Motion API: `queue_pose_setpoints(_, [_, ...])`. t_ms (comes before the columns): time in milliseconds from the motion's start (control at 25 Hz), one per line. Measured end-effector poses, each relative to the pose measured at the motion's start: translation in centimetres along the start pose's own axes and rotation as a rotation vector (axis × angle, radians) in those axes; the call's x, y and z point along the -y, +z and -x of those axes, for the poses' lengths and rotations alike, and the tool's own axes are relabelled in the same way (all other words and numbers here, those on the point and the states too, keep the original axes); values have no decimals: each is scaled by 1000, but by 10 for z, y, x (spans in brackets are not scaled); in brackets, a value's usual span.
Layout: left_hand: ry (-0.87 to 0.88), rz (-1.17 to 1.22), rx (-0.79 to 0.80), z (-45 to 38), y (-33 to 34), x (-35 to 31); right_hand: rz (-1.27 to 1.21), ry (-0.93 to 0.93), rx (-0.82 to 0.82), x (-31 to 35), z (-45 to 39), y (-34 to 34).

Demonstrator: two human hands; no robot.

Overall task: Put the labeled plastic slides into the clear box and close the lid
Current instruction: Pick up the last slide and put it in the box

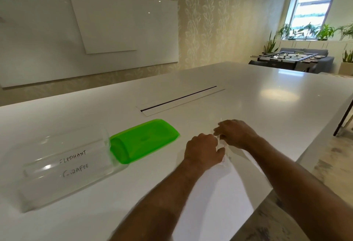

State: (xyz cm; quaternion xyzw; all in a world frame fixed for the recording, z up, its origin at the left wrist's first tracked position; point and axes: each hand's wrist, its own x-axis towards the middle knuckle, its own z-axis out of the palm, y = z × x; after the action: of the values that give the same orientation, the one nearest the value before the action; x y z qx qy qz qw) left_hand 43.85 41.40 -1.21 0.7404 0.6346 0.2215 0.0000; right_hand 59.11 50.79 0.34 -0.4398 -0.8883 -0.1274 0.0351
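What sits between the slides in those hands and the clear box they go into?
Nothing visible blocks the way. Both hands, left and right, hold clear slides near the table's right edge. The clear box lies open at the left, two labeled slides already inside. The green lid rests behind the direct path, touching the box.

2 bare forearms enter the head view from 6 o'clock — no sleeve, cuff or watch shows on either. The left hand [203, 150] wears no glove and no ring that can be made out; the right hand [236, 133], toward 3 o'clock of it, is likewise ungloved. Fine hair shows along both forearms. Motion blur softens the fingers — nails and knuckle detail cannot be told.
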Motion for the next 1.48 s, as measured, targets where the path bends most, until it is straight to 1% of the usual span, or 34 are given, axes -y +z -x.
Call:
queue_pose_setpoints(80, [3, -17, -19, 0, -2, 5, 87, -59, -56, 1, 1, 0])
queue_pose_setpoints(280, [-1, -54, -71, -3, -17, 25, 218, -118, -184, 9, 7, -7])
queue_pose_setpoints(400, [-47, -32, -85, -4, -30, 36, 271, -146, -319, 18, 10, -17])
queue_pose_setpoints(560, [-113, 85, 11, -12, -58, 52, 307, -292, -557, 34, 8, -28])
queue_pose_setpoints(680, [-133, 172, 73, -14, -76, 62, 304, -375, -686, 49, 5, -29])
queue_pose_setpoints(800, [-161, 208, 115, -13, -87, 72, 324, -417, -750, 62, 1, -30])
queue_pose_setpoints(960, [-128, 144, 109, -10, -96, 85, 316, -428, -784, 77, -6, -37])
queue_pose_setpoints(1080, [-69, 54, 74, -6, -106, 99, 202, -401, -743, 81, -10, -45])
queue_pose_setpoints(1200, [-23, 2, 39, 1, -118, 117, 78, -231, -628, 73, -16, -56])
queue_pose_setpoints(1240, [-19, 10, 14, 4, -121, 123, -13, -171, -610, 69, -17, -59])
queue_pose_setpoints(1280, [-13, 21, -17, 7, -124, 129, -155, -112, -601, 66, -18, -61])
queue_pose_setpoints(1360, [13, 50, -78, 12, -130, 140, -506, -1, -595, 64, -17, -61])
queue_pose_setpoints(1440, [45, 97, -141, 16, -134, 147, -779, 32, -602, 70, -15, -57])
queue_pose_setpoints(1480, [66, 117, -175, 19, -136, 149, -858, 15, -612, 77, -14, -55])
